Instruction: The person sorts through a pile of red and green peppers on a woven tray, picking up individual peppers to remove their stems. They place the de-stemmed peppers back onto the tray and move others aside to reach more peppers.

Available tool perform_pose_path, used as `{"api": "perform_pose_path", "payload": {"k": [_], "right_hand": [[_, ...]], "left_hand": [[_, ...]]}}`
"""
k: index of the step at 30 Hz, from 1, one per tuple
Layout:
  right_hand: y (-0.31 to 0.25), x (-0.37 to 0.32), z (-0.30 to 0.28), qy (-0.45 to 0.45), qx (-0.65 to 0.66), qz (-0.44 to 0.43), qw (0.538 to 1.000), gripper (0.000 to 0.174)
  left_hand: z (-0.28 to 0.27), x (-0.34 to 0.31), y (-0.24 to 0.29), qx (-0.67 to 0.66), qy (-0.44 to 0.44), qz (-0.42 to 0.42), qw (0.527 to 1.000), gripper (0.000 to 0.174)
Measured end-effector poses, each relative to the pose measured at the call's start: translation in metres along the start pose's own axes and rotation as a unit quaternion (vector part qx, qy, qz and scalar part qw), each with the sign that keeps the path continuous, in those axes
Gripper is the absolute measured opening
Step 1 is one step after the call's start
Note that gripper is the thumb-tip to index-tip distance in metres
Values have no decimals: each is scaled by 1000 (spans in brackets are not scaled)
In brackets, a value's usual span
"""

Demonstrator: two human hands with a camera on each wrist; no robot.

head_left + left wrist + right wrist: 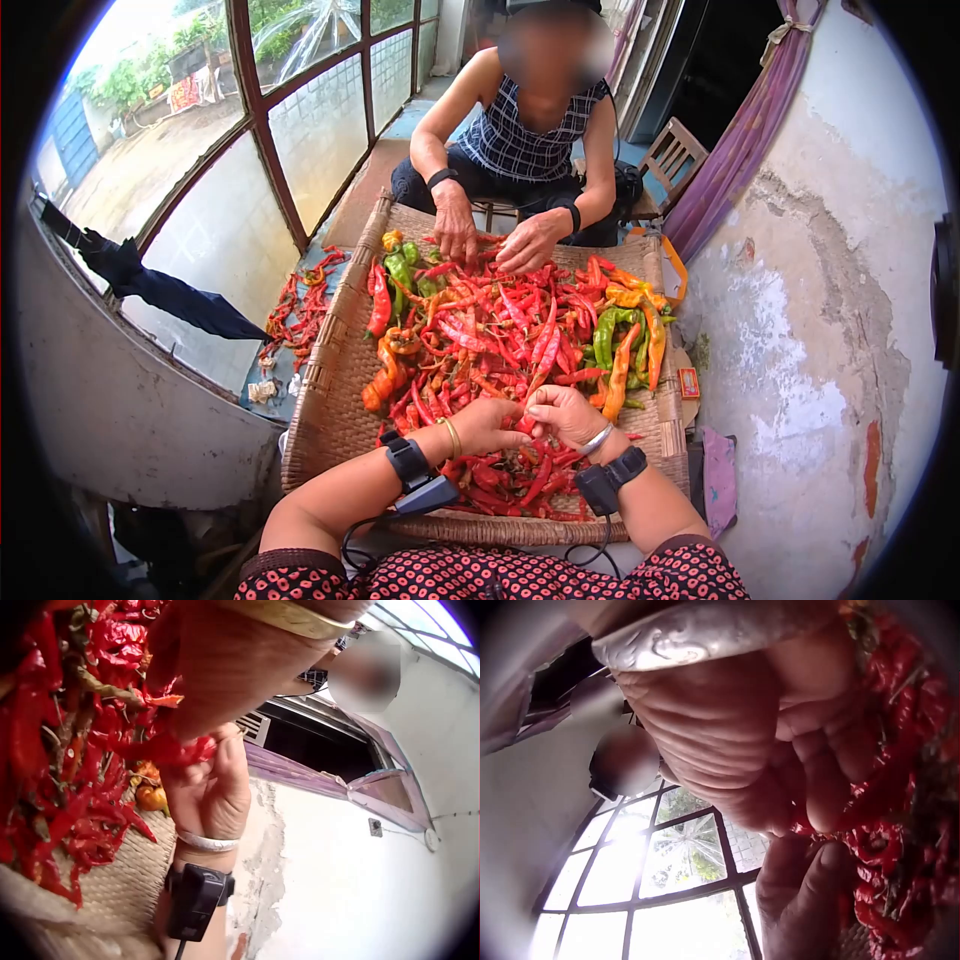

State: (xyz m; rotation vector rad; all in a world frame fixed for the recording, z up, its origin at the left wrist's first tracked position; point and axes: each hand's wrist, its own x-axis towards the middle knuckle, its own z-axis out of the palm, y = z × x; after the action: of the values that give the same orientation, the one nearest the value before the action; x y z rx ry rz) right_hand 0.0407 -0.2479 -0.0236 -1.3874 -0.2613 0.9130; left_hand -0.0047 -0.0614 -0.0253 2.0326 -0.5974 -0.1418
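Note:
Over the near part of a woven tray heaped with red chili peppers, my two hands meet. A red chili pepper spans them in the left wrist view. My left hand, with a gold bangle, holds its body; the fingers hide part of it. The right hand, wearing a silver bangle, pinches its stem end between thumb and finger. Shrivelled red peppers lie just below both hands.
Across the tray sits another person, whose hands reach into the far peppers. Green peppers and orange peppers lie toward the sides. A matchbox stands at the right rim. More peppers lie left of the tray.

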Motion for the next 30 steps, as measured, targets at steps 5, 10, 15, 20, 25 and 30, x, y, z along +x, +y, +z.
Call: {"api": "perform_pose_path", "payload": {"k": [5,10,15,20,25,30], "right_hand": [[5,3,5,32,119,-27,992,11],[8,7,-1,106,-91,-40,989,21],[23,4,5,39,-596,-119,793,34],[30,5,3,-27,-631,-92,770,37],[27,1,7,-33,-644,-41,763,33],[26,4,6,-58,-686,-20,725,30]], "left_hand": [[3,1,-5,-270,-125,-218,930,22],[-29,7,-6,-303,-6,-224,926,19],[-36,13,-28,-442,276,-193,831,26],[-7,1,-24,79,-70,-104,989,29],[12,-3,-28,157,-235,-71,957,27],[8,-2,-15,162,-315,-84,931,25]]}}
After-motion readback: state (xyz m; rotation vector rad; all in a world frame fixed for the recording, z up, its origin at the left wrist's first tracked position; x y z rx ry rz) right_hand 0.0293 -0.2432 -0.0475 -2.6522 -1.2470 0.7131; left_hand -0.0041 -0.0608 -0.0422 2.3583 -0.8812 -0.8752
